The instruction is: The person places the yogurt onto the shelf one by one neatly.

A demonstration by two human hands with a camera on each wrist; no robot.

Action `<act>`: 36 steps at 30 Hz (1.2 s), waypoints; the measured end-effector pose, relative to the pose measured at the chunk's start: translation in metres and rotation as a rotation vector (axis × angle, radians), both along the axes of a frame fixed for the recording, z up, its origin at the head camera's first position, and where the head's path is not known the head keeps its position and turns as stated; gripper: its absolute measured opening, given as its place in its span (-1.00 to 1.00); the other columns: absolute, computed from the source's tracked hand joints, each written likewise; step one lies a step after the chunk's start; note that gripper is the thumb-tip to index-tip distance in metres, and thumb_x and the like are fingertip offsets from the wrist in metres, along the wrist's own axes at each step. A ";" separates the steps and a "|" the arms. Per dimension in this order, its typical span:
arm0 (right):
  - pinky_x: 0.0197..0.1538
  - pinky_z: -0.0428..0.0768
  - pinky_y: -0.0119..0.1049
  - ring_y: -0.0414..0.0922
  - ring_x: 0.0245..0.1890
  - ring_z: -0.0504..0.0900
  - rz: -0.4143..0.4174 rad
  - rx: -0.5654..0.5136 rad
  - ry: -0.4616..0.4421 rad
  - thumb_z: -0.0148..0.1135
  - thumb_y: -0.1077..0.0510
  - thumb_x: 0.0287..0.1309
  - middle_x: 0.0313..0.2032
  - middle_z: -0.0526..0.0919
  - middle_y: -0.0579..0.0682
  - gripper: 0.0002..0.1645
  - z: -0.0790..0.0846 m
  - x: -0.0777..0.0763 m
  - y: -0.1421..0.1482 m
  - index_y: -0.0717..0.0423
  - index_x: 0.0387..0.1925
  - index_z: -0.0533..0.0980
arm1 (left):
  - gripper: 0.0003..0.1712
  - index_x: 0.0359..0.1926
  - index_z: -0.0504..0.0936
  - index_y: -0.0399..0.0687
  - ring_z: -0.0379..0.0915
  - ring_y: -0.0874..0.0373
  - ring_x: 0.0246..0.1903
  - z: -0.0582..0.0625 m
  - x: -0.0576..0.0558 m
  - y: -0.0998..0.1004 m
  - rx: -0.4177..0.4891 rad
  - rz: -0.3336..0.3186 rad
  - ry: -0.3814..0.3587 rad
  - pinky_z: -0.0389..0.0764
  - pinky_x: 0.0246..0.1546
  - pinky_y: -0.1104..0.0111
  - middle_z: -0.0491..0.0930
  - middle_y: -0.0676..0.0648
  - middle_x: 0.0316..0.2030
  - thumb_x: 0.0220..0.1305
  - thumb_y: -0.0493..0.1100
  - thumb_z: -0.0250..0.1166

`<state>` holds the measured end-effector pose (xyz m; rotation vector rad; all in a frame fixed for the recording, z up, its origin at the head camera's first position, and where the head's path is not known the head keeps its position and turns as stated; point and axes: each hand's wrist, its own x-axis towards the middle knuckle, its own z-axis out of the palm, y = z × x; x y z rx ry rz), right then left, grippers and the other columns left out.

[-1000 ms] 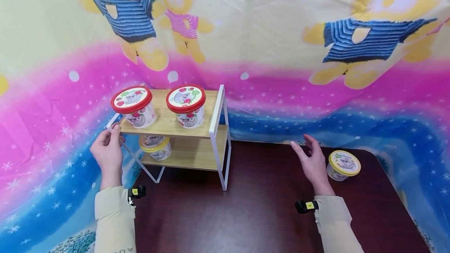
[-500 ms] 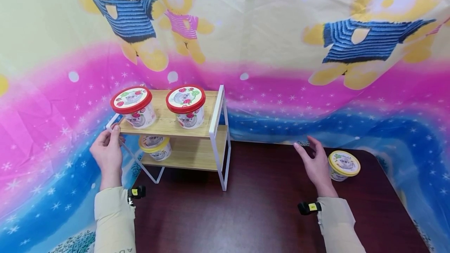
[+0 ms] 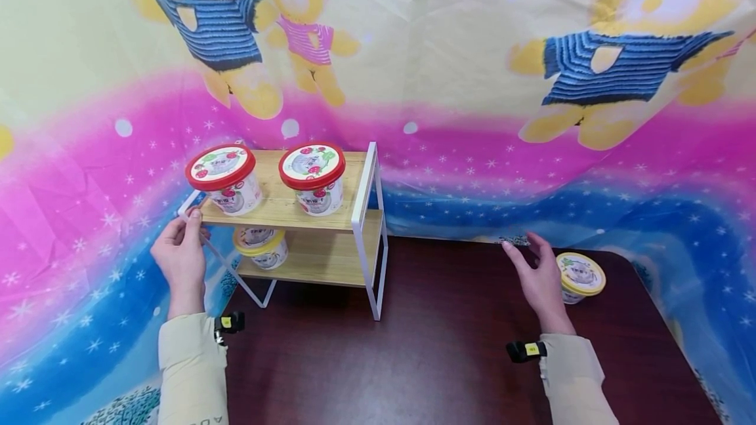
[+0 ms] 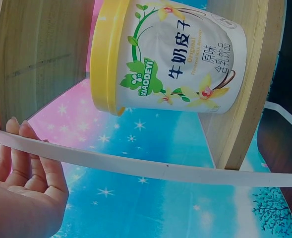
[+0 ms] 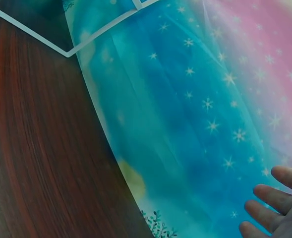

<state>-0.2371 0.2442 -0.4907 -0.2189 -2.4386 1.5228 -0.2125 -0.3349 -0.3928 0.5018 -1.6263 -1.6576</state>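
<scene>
My left hand (image 3: pixel 182 261) grips the front left corner of a two-tier wooden shelf (image 3: pixel 268 179) with a white metal frame. In the left wrist view, fingers curl round the white frame bar (image 4: pixel 136 162). Two tubs with red strawberry-printed lids, a left one (image 3: pixel 223 176) and a right one (image 3: pixel 313 176), stand on the upper board. On the lower board is a yellow-lidded milk drink tub (image 4: pixel 180 64). My right hand (image 3: pixel 542 284) hovers with fingers spread, holding nothing. It overlaps the left side of another yellow-lidded tub (image 3: pixel 581 274) on the table.
The dark brown table (image 3: pixel 437 340) carries the shelf at the left and the single tub near its right rear corner. A patterned cloth (image 3: pixel 449 149) with bears and snowflakes hangs behind and along both sides.
My right hand has drifted right and slightly down, toward the yellow-lidded tub on the table, and now covers part of it. The left hand, shelf and tubs have stayed put.
</scene>
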 end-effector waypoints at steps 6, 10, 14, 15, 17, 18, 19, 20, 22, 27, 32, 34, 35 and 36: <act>0.39 0.15 0.26 0.20 0.48 0.13 -0.007 -0.012 -0.019 0.19 -0.35 0.35 0.51 0.16 0.18 0.01 -0.002 0.002 0.008 0.02 0.59 0.09 | -0.55 0.02 0.77 -0.13 0.54 0.21 -0.34 0.000 -0.001 -0.002 0.003 0.001 0.007 0.49 -0.16 0.41 0.67 0.03 -0.35 0.26 0.08 0.43; 0.40 0.14 0.24 0.19 0.48 0.13 -0.027 -0.010 -0.026 0.20 -0.34 0.34 0.51 0.16 0.17 0.01 -0.003 0.003 0.011 0.03 0.58 0.09 | -0.56 0.01 0.77 -0.13 0.54 0.21 -0.34 0.000 -0.002 -0.002 -0.003 0.004 0.008 0.49 -0.16 0.41 0.67 0.02 -0.35 0.27 0.08 0.43; 0.39 0.14 0.25 0.20 0.48 0.13 -0.028 -0.002 -0.030 0.19 -0.35 0.35 0.51 0.16 0.19 0.01 -0.004 0.004 0.015 0.04 0.58 0.09 | -0.55 0.02 0.77 -0.13 0.54 0.21 -0.34 0.000 -0.002 -0.002 0.003 0.002 0.006 0.49 -0.16 0.41 0.67 0.03 -0.35 0.27 0.08 0.42; 0.38 0.14 0.26 0.21 0.48 0.13 -0.025 0.000 -0.032 0.18 -0.35 0.36 0.51 0.15 0.20 0.01 -0.004 0.005 0.016 0.04 0.59 0.08 | -0.55 0.02 0.77 -0.13 0.54 0.21 -0.34 0.000 -0.002 -0.001 0.005 0.001 0.004 0.49 -0.16 0.40 0.67 0.03 -0.35 0.27 0.08 0.42; 0.37 0.15 0.29 0.22 0.47 0.13 -0.021 0.001 -0.035 0.17 -0.35 0.36 0.51 0.14 0.21 0.01 -0.005 0.006 0.018 0.05 0.59 0.08 | -0.54 0.03 0.76 -0.13 0.54 0.20 -0.33 0.000 -0.001 -0.001 0.004 -0.001 -0.002 0.48 -0.15 0.40 0.67 0.02 -0.34 0.27 0.09 0.42; 0.37 0.14 0.30 0.23 0.47 0.12 -0.019 0.001 -0.037 0.17 -0.35 0.37 0.51 0.14 0.21 0.01 -0.005 0.006 0.019 0.05 0.59 0.07 | -0.54 0.04 0.76 -0.13 0.54 0.20 -0.33 0.000 -0.001 -0.001 0.002 -0.001 -0.005 0.48 -0.15 0.39 0.67 0.01 -0.34 0.27 0.09 0.42; 0.37 0.14 0.31 0.23 0.47 0.12 -0.018 0.001 -0.039 0.16 -0.35 0.37 0.51 0.13 0.21 0.00 -0.005 0.007 0.020 0.05 0.59 0.07 | -0.54 0.04 0.76 -0.12 0.54 0.20 -0.32 0.000 0.000 -0.001 0.000 -0.001 -0.008 0.48 -0.14 0.39 0.67 0.01 -0.34 0.27 0.10 0.41; 0.37 0.14 0.31 0.24 0.47 0.12 -0.018 0.001 -0.039 0.16 -0.34 0.37 0.51 0.13 0.21 0.00 -0.005 0.007 0.022 0.06 0.59 0.07 | -0.54 0.04 0.76 -0.12 0.54 0.20 -0.32 0.000 0.000 -0.001 -0.004 0.000 -0.011 0.48 -0.14 0.39 0.67 0.01 -0.33 0.28 0.10 0.41; 0.38 0.13 0.29 0.24 0.47 0.12 -0.020 -0.001 -0.037 0.16 -0.33 0.38 0.51 0.13 0.20 -0.01 -0.006 0.008 0.023 0.06 0.59 0.07 | -0.55 0.03 0.76 -0.12 0.54 0.20 -0.32 0.000 0.001 -0.001 -0.006 0.002 -0.013 0.48 -0.14 0.40 0.67 0.01 -0.33 0.29 0.10 0.41; 0.42 0.11 0.23 0.24 0.48 0.10 -0.021 -0.006 -0.043 0.16 -0.34 0.38 0.52 0.11 0.20 0.01 -0.007 0.009 0.027 0.08 0.59 0.05 | -0.56 0.02 0.77 -0.11 0.54 0.21 -0.32 0.000 0.001 -0.001 -0.009 0.003 -0.011 0.49 -0.15 0.41 0.67 0.01 -0.33 0.30 0.09 0.41; 0.42 0.11 0.24 0.26 0.49 0.07 -0.018 -0.009 -0.061 0.15 -0.35 0.38 0.54 0.07 0.21 0.04 -0.008 0.011 0.029 0.09 0.60 0.02 | -0.55 0.02 0.77 -0.13 0.54 0.21 -0.34 0.000 0.001 0.000 -0.013 0.002 -0.001 0.49 -0.16 0.40 0.67 0.01 -0.34 0.28 0.09 0.41; 0.42 0.11 0.24 0.26 0.49 0.06 -0.021 -0.011 -0.070 0.15 -0.36 0.37 0.54 0.06 0.20 0.05 -0.009 0.012 0.030 0.08 0.60 0.01 | -0.55 0.02 0.77 -0.14 0.54 0.21 -0.35 0.000 0.000 0.000 -0.014 0.002 0.003 0.49 -0.17 0.40 0.67 0.00 -0.35 0.27 0.09 0.42; 0.41 0.11 0.24 0.26 0.50 0.05 -0.023 -0.010 -0.077 0.15 -0.37 0.36 0.54 0.06 0.20 0.06 -0.009 0.012 0.030 0.08 0.60 0.01 | -0.55 0.02 0.77 -0.14 0.54 0.21 -0.35 0.000 0.000 0.000 -0.015 0.002 0.004 0.48 -0.17 0.40 0.67 0.00 -0.35 0.27 0.09 0.42; 0.41 0.12 0.24 0.26 0.50 0.05 -0.026 -0.008 -0.082 0.15 -0.38 0.36 0.54 0.06 0.20 0.06 -0.009 0.013 0.031 0.07 0.61 0.01 | -0.55 0.02 0.77 -0.13 0.54 0.21 -0.35 0.000 0.000 0.000 -0.018 0.003 0.003 0.48 -0.17 0.40 0.67 -0.01 -0.35 0.27 0.08 0.42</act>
